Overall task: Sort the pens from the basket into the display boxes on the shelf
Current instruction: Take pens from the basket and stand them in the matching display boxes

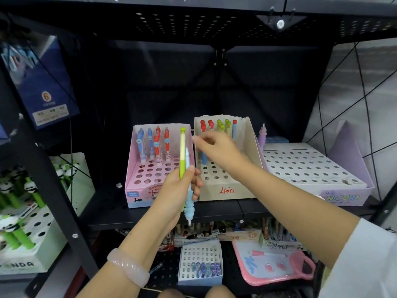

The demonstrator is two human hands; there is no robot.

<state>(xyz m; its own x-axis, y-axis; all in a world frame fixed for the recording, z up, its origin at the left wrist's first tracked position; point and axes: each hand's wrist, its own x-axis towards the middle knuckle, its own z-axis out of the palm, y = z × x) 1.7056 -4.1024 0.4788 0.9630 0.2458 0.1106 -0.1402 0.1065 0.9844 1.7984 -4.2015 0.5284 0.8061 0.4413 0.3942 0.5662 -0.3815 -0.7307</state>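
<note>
Dark shelf point(163, 214), left hand point(178, 190) gripping green pen point(182, 155) and blue pen point(189, 203) (both upright), right hand point(217, 149) loosely open over beige box point(227, 190)

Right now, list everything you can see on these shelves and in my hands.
pink display box: one, pink, shelf left, blue and red pens
beige display box: one, beige, shelf middle, red and green-topped pens
lilac display box: one, lilac, shelf right, holes bare
panda pen box: one, white-green, far left
small white box: one, lower shelf
green pen: one, in left hand
pale blue pen: one, in left hand
left hand: grips both pens
right hand: over beige display box
</note>
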